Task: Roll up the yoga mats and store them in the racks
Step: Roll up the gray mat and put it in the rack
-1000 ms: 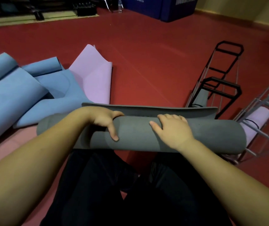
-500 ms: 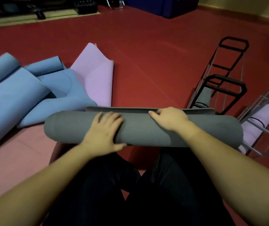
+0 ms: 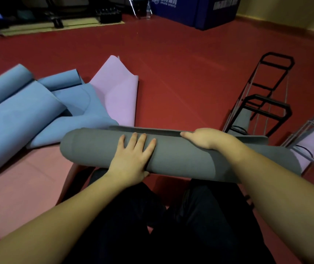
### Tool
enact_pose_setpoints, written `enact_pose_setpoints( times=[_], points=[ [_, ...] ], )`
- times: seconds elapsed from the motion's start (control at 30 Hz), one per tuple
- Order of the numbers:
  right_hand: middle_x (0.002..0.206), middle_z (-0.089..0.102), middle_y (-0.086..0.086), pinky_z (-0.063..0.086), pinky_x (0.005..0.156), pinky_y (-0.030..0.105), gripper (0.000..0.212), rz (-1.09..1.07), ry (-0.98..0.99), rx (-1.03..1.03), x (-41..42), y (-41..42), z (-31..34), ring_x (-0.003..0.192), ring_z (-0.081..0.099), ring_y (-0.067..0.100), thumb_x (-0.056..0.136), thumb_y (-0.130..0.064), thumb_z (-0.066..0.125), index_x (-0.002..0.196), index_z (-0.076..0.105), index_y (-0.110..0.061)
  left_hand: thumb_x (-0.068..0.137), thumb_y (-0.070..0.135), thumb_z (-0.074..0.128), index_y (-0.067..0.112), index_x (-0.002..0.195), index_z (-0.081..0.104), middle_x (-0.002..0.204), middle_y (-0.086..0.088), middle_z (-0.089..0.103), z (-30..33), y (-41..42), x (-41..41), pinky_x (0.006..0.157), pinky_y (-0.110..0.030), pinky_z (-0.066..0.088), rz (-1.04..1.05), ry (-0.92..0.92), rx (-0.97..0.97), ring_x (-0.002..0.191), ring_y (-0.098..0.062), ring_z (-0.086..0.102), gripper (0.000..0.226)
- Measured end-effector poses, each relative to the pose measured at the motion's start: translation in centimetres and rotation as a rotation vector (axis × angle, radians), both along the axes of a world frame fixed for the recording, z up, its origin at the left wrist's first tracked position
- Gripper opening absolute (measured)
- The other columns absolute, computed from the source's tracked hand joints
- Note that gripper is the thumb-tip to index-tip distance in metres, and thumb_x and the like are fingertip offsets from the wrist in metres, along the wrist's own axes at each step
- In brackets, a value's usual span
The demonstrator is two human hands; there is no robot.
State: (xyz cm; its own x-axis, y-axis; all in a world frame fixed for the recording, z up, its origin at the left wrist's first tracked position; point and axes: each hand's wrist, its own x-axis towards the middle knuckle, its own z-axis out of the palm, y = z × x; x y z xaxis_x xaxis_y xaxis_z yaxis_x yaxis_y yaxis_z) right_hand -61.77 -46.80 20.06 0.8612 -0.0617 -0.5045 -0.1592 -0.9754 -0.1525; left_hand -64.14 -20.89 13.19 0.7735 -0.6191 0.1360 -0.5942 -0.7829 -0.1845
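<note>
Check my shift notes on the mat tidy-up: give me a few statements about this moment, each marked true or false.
1. Both hands rest on the grey mat. True.
2. The left hand lies flat, fingers spread. True.
3. The black rack is empty. False: a grey roll sits in it.
4. The blue mats are on the person's right. False: on the left.
5. The right hand is at the loose edge. True.

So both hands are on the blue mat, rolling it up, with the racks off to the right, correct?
Not quite. The head view shows the left hand and right hand on the grey mat, not a blue one. The blue mats lie untouched to the left. The racks are indeed to the right.
</note>
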Motion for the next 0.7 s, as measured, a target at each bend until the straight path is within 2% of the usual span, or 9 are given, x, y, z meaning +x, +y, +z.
enact_pose_setpoints(
  times=[0.13,0.23,0.33,0.4,0.43,0.5,0.57,0.63,0.7],
  points=[
    [0.154,0.039,0.012,0.028,0.111,0.036,0.075,0.020,0.074,0.040,-1.3,0.2,0.6,0.139,0.039,0.029,0.100,-0.064,0.019,0.142,0.051,-0.010,0.048,0.061,0.077,0.013,0.140,0.044,0.131,-0.021,0.054,2.1,1.0,-1.5,0.098,-0.062,0.041,-0.062,-0.024,-0.017,0.119,-0.043,0.053,0.109],
    [0.144,0.051,0.015,0.035,0.103,0.037,0.076,0.013,0.075,0.043,-1.7,0.4,0.4,0.127,0.050,0.030,0.099,-0.065,0.021,0.130,0.061,-0.009,0.047,0.064,0.072,0.014,0.139,0.046,0.131,-0.019,0.055,2.7,1.5,-2.4,0.098,-0.058,0.043,-0.056,-0.002,-0.001,0.117,-0.041,0.054,0.107],
    [0.111,0.068,0.011,0.046,0.083,0.035,0.061,0.051,-0.129,0.003,-1.6,0.6,-0.4,0.096,0.059,0.028,0.100,-0.060,0.031,0.107,0.070,-0.013,0.050,0.070,0.060,0.016,0.141,0.044,0.132,-0.015,0.054,2.6,1.6,-1.8,0.099,-0.056,0.041,-0.037,0.049,-0.013,0.116,-0.038,0.054,0.107],
    [0.094,0.065,0.004,0.047,0.074,0.033,0.040,0.033,-0.301,-0.037,-1.4,0.6,-0.7,0.092,0.060,0.027,0.097,-0.053,0.044,0.094,0.068,-0.021,0.050,0.075,0.056,0.018,0.142,0.041,0.133,-0.010,0.053,2.9,1.5,-1.1,0.099,-0.053,0.040,-0.040,0.084,-0.004,0.116,-0.033,0.053,0.110],
    [0.092,0.064,0.001,0.047,0.071,0.033,0.031,0.010,-0.365,-0.045,-1.2,0.6,-0.9,0.091,0.059,0.025,0.095,-0.051,0.050,0.091,0.064,-0.024,0.049,0.076,0.059,0.019,0.144,0.039,0.135,-0.008,0.051,3.0,1.4,-0.7,0.100,-0.052,0.040,-0.046,0.101,0.008,0.117,-0.031,0.052,0.112],
    [0.102,0.061,0.000,0.048,0.076,0.035,0.023,-0.014,-0.414,-0.044,-0.5,0.4,-0.9,0.093,0.055,0.023,0.089,-0.046,0.061,0.096,0.058,-0.024,0.051,0.077,0.066,0.022,0.148,0.032,0.140,-0.005,0.047,3.2,1.2,0.0,0.104,-0.050,0.037,-0.052,0.128,0.026,0.122,-0.028,0.047,0.117],
    [0.115,0.054,0.002,0.046,0.086,0.037,0.034,-0.014,-0.358,-0.027,0.3,0.1,-0.9,0.107,0.051,0.025,0.087,-0.044,0.067,0.113,0.056,-0.023,0.054,0.077,0.067,0.024,0.152,0.025,0.144,-0.002,0.042,3.4,0.9,0.4,0.107,-0.048,0.033,-0.049,0.156,0.033,0.126,-0.025,0.042,0.119],
    [0.127,0.052,0.004,0.046,0.095,0.039,0.045,-0.015,-0.275,-0.020,1.1,-0.2,-1.0,0.118,0.050,0.028,0.089,-0.042,0.066,0.129,0.055,-0.024,0.056,0.078,0.067,0.025,0.153,0.022,0.145,0.001,0.040,3.6,0.6,0.9,0.108,-0.046,0.032,-0.048,0.183,0.031,0.128,-0.024,0.040,0.119],
    [0.131,0.059,0.003,0.048,0.096,0.038,0.034,0.012,-0.234,-0.020,1.7,-0.6,-1.3,0.117,0.055,0.028,0.095,-0.035,0.059,0.127,0.062,-0.025,0.055,0.079,0.067,0.025,0.153,0.022,0.145,0.002,0.041,3.8,0.6,1.6,0.108,-0.046,0.032,-0.044,0.221,0.034,0.128,-0.023,0.039,0.120]
  ],
)
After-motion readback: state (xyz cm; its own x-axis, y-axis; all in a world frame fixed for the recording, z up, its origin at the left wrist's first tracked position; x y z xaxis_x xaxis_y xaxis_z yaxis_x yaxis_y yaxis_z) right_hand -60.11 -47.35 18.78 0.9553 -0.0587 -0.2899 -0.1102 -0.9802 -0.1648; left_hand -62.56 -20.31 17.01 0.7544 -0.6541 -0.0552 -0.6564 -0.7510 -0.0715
